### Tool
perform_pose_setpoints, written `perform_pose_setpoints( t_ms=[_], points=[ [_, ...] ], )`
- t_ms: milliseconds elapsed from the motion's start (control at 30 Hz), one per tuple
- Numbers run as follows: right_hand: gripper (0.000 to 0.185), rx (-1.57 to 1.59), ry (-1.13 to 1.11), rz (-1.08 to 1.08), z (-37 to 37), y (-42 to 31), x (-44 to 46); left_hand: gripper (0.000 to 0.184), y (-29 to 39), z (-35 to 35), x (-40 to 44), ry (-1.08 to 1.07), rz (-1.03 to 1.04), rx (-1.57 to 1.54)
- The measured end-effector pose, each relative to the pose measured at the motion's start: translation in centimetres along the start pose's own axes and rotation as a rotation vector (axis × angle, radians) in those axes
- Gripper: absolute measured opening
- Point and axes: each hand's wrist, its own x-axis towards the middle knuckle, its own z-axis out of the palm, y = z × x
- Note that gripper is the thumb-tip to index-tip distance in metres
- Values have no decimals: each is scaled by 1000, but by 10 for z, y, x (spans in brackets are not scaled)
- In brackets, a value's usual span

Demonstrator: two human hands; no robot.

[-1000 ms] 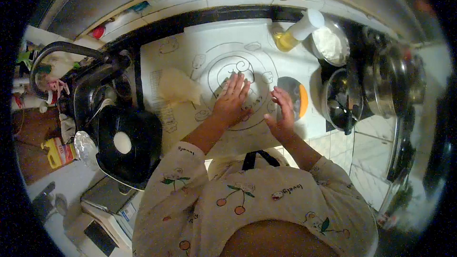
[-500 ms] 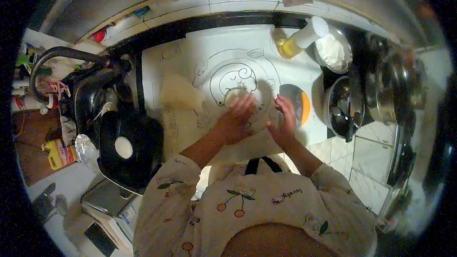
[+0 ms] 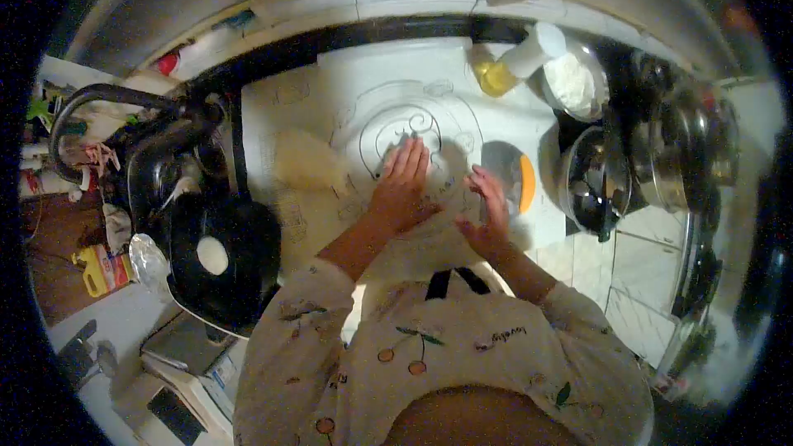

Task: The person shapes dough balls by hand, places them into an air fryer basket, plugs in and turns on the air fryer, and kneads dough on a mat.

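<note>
My left hand (image 3: 401, 186) lies flat on a white mat (image 3: 396, 66) with printed line drawings, fingers stretched forward over the central circle. Whatever is under the palm is hidden. To its right, my right hand (image 3: 487, 211) hovers or rests at the mat, fingers slightly bent and thumb apart, holding nothing. Left of my left hand sits a pale, flattened lump like dough (image 3: 307, 163). A grey scraper with an orange handle (image 3: 526, 184) lies just right of my right hand.
An oil bottle (image 3: 496, 78) and a bowl of white powder (image 3: 568, 84) stand at the back right. Further right are a dark pan (image 3: 588, 177) and metal pots (image 3: 673, 144). At left, a black pan (image 3: 252, 235) holds a white round piece (image 3: 212, 256) beside a faucet (image 3: 116, 89).
My left hand pulled back, showing a small pale round piece beyond its fingers, then moved forward and flattened, covering that place. My right hand has barely moved.
</note>
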Motion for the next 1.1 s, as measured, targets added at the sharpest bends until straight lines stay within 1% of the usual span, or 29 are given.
perform_pose_setpoints(
  t_ms=[100, 200, 233, 300, 400, 433, 467, 500, 567, 600, 667, 700, 800, 867, 900, 967, 1000, 1067, 1100],
  points=[
    [59, -22, -44, 22, -4, -3, -8, 105, -1, 13, 1, 43, 1, 11],
    [58, 16, -35, 33, 2, -2, -8, 105, 7, 10, -15, -44, 114, -59],
    [57, 35, -18, 40, 3, -3, -11, 105, 8, 8, -15, -55, 94, -82],
    [57, -22, -31, 26, 2, -3, -17, 104, 13, 2, -14, -63, 43, -135],
    [59, -15, -17, 3, 5, 0, -11, 101, 2, 15, -11, 32, -39, 7],
    [60, 0, -17, 10, 5, -2, -13, 100, 3, 14, -14, 24, -21, -49],
    [65, -22, -90, 81, 3, -6, -12, 100, 1, 10, -14, 24, -2, -100],
    [66, -85, -185, 90, 5, -9, -6, 99, 0, 4, -12, 29, 14, -146],
    [70, -213, -360, 96, 23, -15, 17, 92, -8, 14, -17, 57, 32, -50],
    [72, -231, -371, -2, 33, -12, 30, 88, -10, 19, -17, 67, 46, -6],
    [77, -260, -401, -181, 53, -2, 44, 80, -4, 17, -16, 13, 4, -29],
    [79, -277, -397, -186, 59, -1, 41, 77, -2, 16, -18, -22, -21, -42],
    [83, -299, -376, -205, 70, 5, 45, 71, -3, 19, -13, 95, -10, 11],
    [84, -269, -351, -189, 71, 2, 44, 71, -4, 19, -16, 97, 22, 46],
    [84, -281, -373, -187, 71, 3, 44, 72, -7, 16, -13, 110, 48, 74],
    [84, -314, -408, -189, 70, 8, 45, 72, -8, 9, -12, 77, 43, -30],
    [84, -322, -387, -170, 68, 10, 43, 73, -10, 7, -11, 62, 41, -82],
    [83, -331, -349, -124, 68, 17, 37, 74, -26, 25, -17, 177, 8, -7],
    [83, -379, -363, -143, 68, 22, 33, 74, -26, 25, -21, 220, -12, 23]
  ],
)
